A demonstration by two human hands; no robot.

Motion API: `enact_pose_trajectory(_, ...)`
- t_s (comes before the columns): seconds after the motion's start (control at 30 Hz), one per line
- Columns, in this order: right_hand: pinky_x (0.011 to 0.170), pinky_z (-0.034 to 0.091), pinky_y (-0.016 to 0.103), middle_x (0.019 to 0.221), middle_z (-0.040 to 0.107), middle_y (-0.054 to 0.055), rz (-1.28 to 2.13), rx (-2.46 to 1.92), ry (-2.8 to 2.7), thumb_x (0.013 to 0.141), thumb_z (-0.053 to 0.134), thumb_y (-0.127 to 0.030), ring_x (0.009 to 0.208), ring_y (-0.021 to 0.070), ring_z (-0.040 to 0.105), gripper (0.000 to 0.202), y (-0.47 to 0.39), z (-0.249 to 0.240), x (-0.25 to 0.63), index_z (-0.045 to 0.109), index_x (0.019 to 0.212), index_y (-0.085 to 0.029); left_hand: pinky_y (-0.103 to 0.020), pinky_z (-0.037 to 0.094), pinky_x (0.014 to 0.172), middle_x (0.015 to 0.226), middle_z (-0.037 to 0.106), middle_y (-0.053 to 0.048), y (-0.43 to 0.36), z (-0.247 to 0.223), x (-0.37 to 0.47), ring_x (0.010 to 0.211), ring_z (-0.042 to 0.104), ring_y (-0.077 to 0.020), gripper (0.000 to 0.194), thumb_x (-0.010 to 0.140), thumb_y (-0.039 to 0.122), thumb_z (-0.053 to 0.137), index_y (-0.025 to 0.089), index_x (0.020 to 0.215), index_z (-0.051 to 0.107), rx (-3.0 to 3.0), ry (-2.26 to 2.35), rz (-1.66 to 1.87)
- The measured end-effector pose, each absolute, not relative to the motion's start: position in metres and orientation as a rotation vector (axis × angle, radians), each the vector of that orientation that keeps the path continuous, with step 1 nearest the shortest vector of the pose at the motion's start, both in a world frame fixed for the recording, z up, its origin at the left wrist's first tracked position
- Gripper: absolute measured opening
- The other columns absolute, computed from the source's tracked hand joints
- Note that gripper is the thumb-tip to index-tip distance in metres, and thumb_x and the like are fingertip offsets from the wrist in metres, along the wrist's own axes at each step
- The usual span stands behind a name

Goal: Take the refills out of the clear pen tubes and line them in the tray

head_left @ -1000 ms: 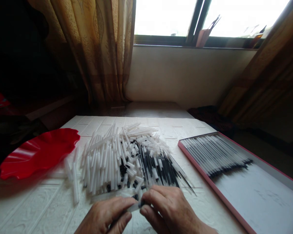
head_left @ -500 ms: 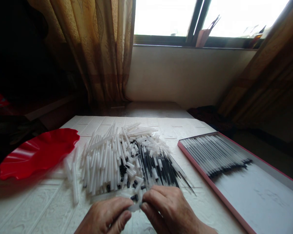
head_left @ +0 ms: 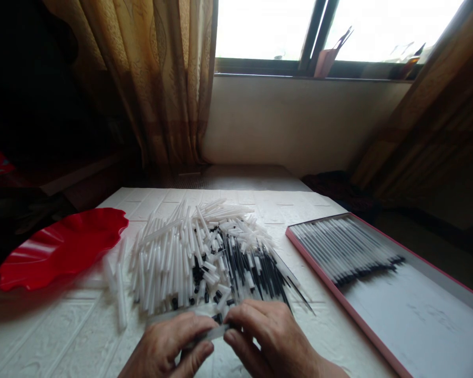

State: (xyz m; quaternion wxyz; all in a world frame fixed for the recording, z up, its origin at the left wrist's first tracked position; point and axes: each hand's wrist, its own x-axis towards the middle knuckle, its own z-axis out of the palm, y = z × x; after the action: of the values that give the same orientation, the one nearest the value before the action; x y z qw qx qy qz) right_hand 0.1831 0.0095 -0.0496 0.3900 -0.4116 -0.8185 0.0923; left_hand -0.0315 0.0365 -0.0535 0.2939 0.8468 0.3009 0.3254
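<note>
Near the table's front edge, my left hand (head_left: 173, 344) pinches a translucent tube (head_left: 213, 333) between thumb and fingers. My right hand (head_left: 268, 336) grips the tube's other end, where a small dark part shows at the fingertips. Just beyond both hands lies a pile of clear tubes (head_left: 161, 262), with short clear pieces and small black caps (head_left: 198, 275) in its middle. Thin black rods (head_left: 260, 268) make up the pile's right side. At the right, a pink-edged tray (head_left: 339, 302) holds a row of capped tubes (head_left: 342, 247).
A red scalloped dish (head_left: 67, 247) sits at the left of the white table (head_left: 71, 325). A few loose tubes (head_left: 121, 296) lie between the dish and the pile. Behind the table are a curtain (head_left: 157, 79) and a window with a pink cup (head_left: 325, 63) on its sill.
The tube between my hands is tilted more and more of it shows. My right fingers have shifted slightly left and up. The pile, dish and tray look the same.
</note>
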Motion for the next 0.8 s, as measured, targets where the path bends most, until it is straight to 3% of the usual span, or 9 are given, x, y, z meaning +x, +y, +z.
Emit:
enact_pose_trajectory(0.17,0.054,0.043,0.019,0.067,0.067,0.001,0.335,-1.114,-1.874,0.091,0.051,-0.018,0.055,0.0112,0.06,0.015,0.01,-0.036,0.193,0.065,0.085,-0.016,-0.019,0.056,0.076,0.096,0.079,-0.002,0.043,-0.054,-0.042,0.085,0.075,-0.0203,0.024,0.081,0.026,0.074,0.03,0.105,0.075,1.992,1.09,0.915)
enact_pose_trajectory(0.3,0.052,0.044,0.019,0.063,0.064,0.0,0.412,-1.167,-1.707,0.092,0.05,-0.021,0.054,0.0111,0.058,0.017,0.009,-0.03,0.197,0.065,0.082,-0.017,-0.019,0.05,0.049,0.065,0.074,-0.002,0.047,-0.05,-0.047,0.054,0.065,-0.0154,0.029,0.074,0.045,0.079,0.023,0.092,0.077,1.4,1.202,1.068)
enact_pose_trajectory(0.43,0.051,0.042,0.018,0.062,0.063,0.001,0.469,-1.137,-1.794,0.09,0.05,-0.02,0.052,0.0102,0.056,0.018,0.008,-0.035,0.191,0.065,0.079,-0.016,-0.019,0.043,0.043,0.049,0.063,0.001,0.05,-0.047,-0.047,0.046,0.056,-0.0128,0.042,0.061,0.049,0.087,0.017,0.086,0.075,0.97,1.092,1.13)
enact_pose_trajectory(0.63,0.047,0.04,0.019,0.057,0.064,0.001,0.407,-0.986,-1.971,0.09,0.05,-0.028,0.047,0.0106,0.058,0.022,0.007,-0.061,0.171,0.061,0.074,-0.018,-0.015,0.039,0.045,0.053,0.066,0.001,0.044,-0.046,-0.037,0.047,0.052,-0.0077,0.041,0.058,0.049,0.089,0.021,0.085,0.078,0.803,1.012,1.08)
enact_pose_trajectory(0.73,0.042,0.036,0.019,0.055,0.064,0.0,0.385,-0.944,-2.043,0.092,0.048,-0.037,0.043,0.0103,0.058,0.031,0.004,-0.077,0.161,0.06,0.07,-0.019,-0.019,0.049,0.059,0.074,0.075,-0.003,0.035,-0.043,-0.027,0.062,0.063,-0.0126,0.04,0.058,0.053,0.088,0.02,0.079,0.079,0.85,1.032,1.049)
enact_pose_trajectory(0.8,0.04,0.033,0.019,0.054,0.065,-0.001,0.352,-0.926,-2.117,0.094,0.048,-0.039,0.042,0.0096,0.058,0.033,0.002,-0.087,0.156,0.06,0.07,-0.02,-0.023,0.052,0.066,0.073,0.074,-0.003,0.031,-0.043,-0.022,0.067,0.067,-0.0162,0.039,0.06,0.053,0.087,0.02,0.077,0.077,0.831,0.994,1.017)
